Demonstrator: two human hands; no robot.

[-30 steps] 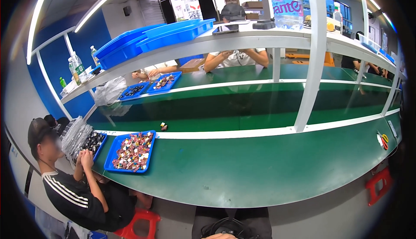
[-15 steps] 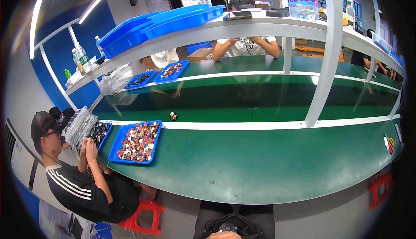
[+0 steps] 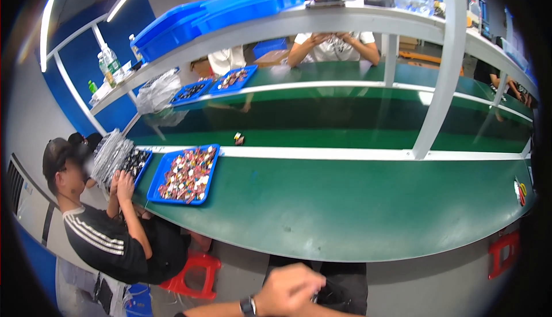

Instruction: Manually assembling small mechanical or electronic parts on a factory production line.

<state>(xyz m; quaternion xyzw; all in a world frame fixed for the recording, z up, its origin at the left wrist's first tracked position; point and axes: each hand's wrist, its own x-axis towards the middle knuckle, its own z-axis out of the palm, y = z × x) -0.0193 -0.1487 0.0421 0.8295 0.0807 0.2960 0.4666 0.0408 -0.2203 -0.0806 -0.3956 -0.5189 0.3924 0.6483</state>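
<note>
At six o'clock, hard against the lower edge, the person's left hand (image 3: 293, 289) comes in from the left with a dark watch (image 3: 248, 305) on the wrist. It is curled into a loose fist, knuckles up, fingers folded down onto something dark (image 3: 330, 293) in the lap. That thing looks like a black pouch or bit of clothing, though the edge of the view cuts it off and I cannot be sure. By its dull, creased look I would judge it soft and light, not fragile and not slippery. A pinch on a fold or seam would hold it well enough; there is no stiff rim to grip. The right hand is out of view.

The forearm lies nearly level, wrist straight, hand below the near rim of the green surface (image 3: 356, 207) and apart from it.

At nine o'clock a blue tray (image 3: 185, 175) of small mixed parts rests on the surface. Just beside it a seated co-worker in a black striped top (image 3: 106, 242) has both hands raised at a second tray with clear bags. A small dark part (image 3: 238, 139) sits alone on the belt towards eleven o'clock.
</note>
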